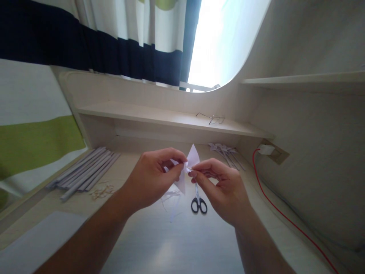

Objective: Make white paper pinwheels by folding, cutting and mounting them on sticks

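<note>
1. Head view: left hand (155, 177) and right hand (222, 188) each pinch the folded white paper piece (193, 156) between closed fingertips.
2. Its long axis runs upright between them, above the scissors (199, 202).

One head-worn wide view, looking forward and down across desk (159, 247) toward shelf (159, 114) and curtain (128, 45). Left hand (152, 179), right hand (225, 190), folded paper (193, 156) close, frame centre.

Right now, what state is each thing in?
folded paper, pinched between left hand and right hand
scissors, closed, flat on desk
paper rolls, lying side by side
glasses, resting on shelf
red cable, plugged into wall socket
</note>
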`<state>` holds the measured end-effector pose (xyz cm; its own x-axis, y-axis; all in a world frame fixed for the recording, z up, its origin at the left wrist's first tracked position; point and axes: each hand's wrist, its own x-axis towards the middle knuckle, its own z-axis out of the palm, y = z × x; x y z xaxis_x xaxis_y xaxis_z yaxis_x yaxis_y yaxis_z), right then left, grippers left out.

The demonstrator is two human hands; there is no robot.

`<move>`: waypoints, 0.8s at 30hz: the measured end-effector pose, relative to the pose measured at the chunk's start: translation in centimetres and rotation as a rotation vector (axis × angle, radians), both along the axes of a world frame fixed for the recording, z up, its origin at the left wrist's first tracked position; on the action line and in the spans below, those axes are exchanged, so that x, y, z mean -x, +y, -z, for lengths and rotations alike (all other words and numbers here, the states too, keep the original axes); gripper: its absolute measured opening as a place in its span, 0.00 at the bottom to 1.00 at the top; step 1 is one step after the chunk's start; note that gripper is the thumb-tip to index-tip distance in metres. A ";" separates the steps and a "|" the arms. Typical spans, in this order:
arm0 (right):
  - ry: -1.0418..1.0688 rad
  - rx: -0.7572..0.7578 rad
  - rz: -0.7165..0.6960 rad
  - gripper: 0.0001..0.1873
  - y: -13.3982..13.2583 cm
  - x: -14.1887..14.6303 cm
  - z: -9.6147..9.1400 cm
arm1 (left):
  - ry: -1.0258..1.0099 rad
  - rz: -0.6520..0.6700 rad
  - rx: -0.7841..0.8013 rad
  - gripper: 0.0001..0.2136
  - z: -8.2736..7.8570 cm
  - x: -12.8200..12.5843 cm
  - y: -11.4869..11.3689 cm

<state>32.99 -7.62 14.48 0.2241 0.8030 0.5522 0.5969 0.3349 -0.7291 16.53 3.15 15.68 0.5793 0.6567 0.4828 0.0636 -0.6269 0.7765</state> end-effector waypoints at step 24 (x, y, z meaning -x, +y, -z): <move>-0.061 -0.033 0.053 0.04 -2.0 0.6 -1.3 | -0.097 0.134 0.212 0.06 -0.8 0.5 -1.0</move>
<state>32.38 -9.57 15.75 0.2307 0.7724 0.5918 0.6573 0.3248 -0.6801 16.04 2.12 16.45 0.6257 0.6697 0.4001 -0.0901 -0.4474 0.8898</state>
